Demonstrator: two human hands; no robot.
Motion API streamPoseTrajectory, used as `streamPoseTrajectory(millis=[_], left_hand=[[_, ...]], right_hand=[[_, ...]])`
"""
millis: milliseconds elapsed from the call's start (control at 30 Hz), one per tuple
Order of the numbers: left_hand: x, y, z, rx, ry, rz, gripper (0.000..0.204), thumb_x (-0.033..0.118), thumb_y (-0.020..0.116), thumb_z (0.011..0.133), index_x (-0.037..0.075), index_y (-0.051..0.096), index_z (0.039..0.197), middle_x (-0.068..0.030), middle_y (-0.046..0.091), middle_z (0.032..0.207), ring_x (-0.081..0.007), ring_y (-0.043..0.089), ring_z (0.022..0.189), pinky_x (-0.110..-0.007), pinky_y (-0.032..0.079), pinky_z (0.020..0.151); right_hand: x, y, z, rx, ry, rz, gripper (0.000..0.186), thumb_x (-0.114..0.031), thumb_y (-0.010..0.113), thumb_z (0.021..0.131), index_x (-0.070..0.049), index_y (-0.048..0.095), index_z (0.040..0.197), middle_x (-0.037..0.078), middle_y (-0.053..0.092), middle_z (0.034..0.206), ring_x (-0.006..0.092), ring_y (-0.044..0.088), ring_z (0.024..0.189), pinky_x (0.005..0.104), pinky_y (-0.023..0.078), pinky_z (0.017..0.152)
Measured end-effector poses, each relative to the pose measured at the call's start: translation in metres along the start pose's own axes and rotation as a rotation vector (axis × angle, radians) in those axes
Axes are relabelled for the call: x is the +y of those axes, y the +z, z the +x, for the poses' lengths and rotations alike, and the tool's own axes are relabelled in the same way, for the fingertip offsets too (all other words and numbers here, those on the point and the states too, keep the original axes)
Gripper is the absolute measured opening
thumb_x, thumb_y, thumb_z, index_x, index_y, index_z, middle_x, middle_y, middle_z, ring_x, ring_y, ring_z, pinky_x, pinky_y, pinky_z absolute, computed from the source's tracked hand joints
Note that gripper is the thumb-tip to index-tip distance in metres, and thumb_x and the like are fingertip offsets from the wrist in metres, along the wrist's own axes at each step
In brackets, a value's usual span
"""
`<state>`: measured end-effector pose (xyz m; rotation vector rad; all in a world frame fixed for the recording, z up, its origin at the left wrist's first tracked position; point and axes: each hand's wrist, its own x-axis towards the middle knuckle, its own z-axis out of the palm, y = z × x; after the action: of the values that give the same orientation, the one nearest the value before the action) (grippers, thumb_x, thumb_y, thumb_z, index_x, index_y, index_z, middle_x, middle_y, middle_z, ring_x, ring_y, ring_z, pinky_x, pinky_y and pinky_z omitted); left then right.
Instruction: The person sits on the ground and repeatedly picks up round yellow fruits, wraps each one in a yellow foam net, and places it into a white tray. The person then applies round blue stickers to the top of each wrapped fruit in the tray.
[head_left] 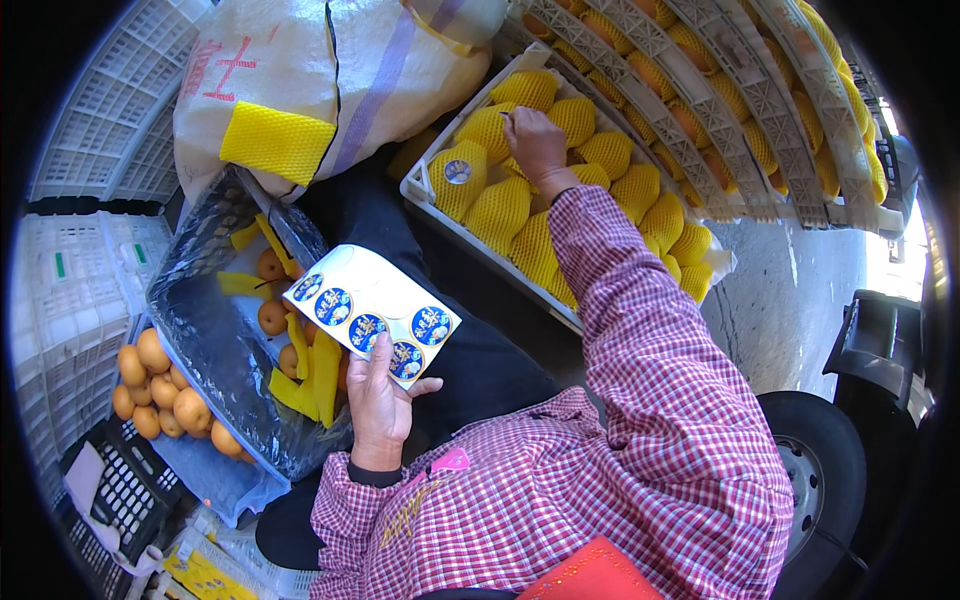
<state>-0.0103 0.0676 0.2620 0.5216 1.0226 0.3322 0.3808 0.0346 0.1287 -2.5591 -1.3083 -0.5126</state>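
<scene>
My left hand (380, 410) grips a white sheet of stickers (385, 285) by its lower edge, thumb on top. Several round blue stickers with gold rims remain along two of the sheet's sides. Stretched out to the far side, my right hand (537, 143) has its fingers pinched together over a white crate (482, 268). A small dark edge shows at these fingertips, too small to name. Fruits in yellow foam nets (497, 212) fill the crate in rows. One netted fruit at the crate's left carries a round sticker (458, 172).
Left of my legs, a plastic-lined crate (190, 300) holds round orange-brown fruits (272, 318) and loose yellow nets (322, 372). More bare fruits (165, 395) lie beside it. A white woven sack (270, 70) stands beyond. Stacked crates (720, 95) rise at far right, above a wheel (815, 480).
</scene>
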Motion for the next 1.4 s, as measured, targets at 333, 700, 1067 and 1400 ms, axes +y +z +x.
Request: streamPoseTrajectory(millis=[333, 700, 1067, 1400], left_hand=[[-0.005, 0.008, 0.006, -0.08, 0.149, -0.042, 0.041, 0.008, 0.074, 0.09, 0.005, 0.053, 0.125, -0.0104, 0.069, 0.106, -0.0186, 0.072, 0.081, -0.032, 0.062, 0.065], [-0.007, 0.008, -0.015, -0.252, 0.218, -0.135, 0.027, 0.008, 0.065, 0.096, 0.003, 0.058, 0.121, -0.0079, 0.068, 0.104, -0.0168, 0.071, 0.086, -0.033, 0.063, 0.076], [-0.008, 0.008, -0.017, -0.318, 0.205, -0.048, 0.02, 0.009, 0.064, 0.097, 0.001, 0.062, 0.115, -0.0083, 0.069, 0.1, -0.0176, 0.071, 0.086, -0.037, 0.063, 0.077], [-0.005, 0.014, -0.013, -0.105, 0.29, 0.136, 0.032, 0.006, 0.061, 0.096, 0.0, 0.051, 0.125, -0.0115, 0.065, 0.108, -0.0211, 0.069, 0.091, -0.04, 0.062, 0.079]], right_hand=[[-0.104, -0.138, -0.046, -0.295, -0.132, 1.096, 0.02, -0.014, 0.07, 0.089, -0.005, 0.068, 0.106, 0.013, 0.069, 0.108, 0.0273, 0.068, 0.102, 0.0366, 0.055, 0.085], [-0.15, -0.201, -0.098, -0.214, -0.41, 0.916, 0.024, -0.021, 0.075, 0.088, -0.013, 0.075, 0.111, 0.012, 0.063, 0.126, 0.0298, 0.063, 0.113, 0.0402, 0.055, 0.091], [-0.146, -0.208, -0.097, -0.384, -0.254, 1.151, 0.016, -0.02, 0.076, 0.086, -0.008, 0.077, 0.097, 0.007, 0.072, 0.096, 0.0208, 0.067, 0.088, 0.0332, 0.056, 0.075], [-0.101, -0.156, -0.079, -0.378, 0.264, 1.277, 0.017, -0.019, 0.067, 0.093, -0.002, 0.072, 0.096, 0.011, 0.071, 0.084, 0.0206, 0.067, 0.075, 0.031, 0.054, 0.069]])
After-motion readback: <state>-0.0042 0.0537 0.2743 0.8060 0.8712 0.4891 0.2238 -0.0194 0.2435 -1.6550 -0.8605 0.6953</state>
